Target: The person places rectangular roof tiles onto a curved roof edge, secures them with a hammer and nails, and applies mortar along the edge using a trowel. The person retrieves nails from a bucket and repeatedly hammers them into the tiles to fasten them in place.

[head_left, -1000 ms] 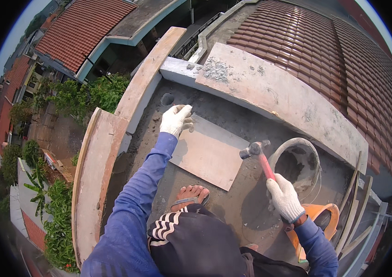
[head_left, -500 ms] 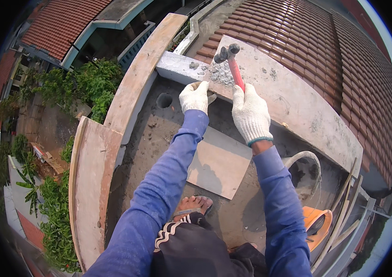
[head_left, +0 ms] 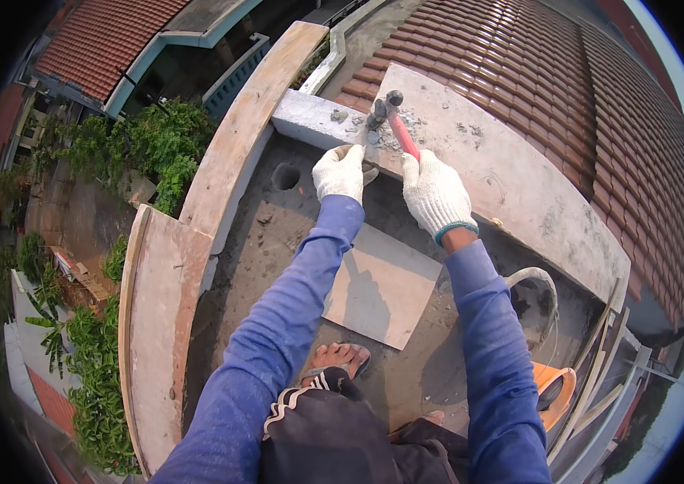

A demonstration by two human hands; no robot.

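The white-gloved right hand (head_left: pixel 438 196) wraps the red-handled, dark-metal hammer (head_left: pixel 404 135), apparently keeping its head free over the left end of a long, pale masonry slab (head_left: pixel 511 177). The white-gloved left hand (head_left: pixel 339 173) curls beside that slab's edge; whether it pinches anything, I cannot tell.

Brown tiled roof (head_left: pixel 503 68): behind the long pale flat slab (head_left: pixel 511 173). Grey rubble (head_left: pixel 475 127): on the slab. Red-handled metal hammer (head_left: pixel 404 137): in the right white-gloved hand (head_left: pixel 436 194), head at the slab's left end. Left white-gloved hand (head_left: pixel 339 173): left of the right, just before the slab. Pale rectangular board (head_left: pixel 386 286): on grey floor (head_left: pixel 251 270). Orange rounded container (head_left: pixel 558 413): right of the blue-sleeved right forearm (head_left: pixel 491 355).
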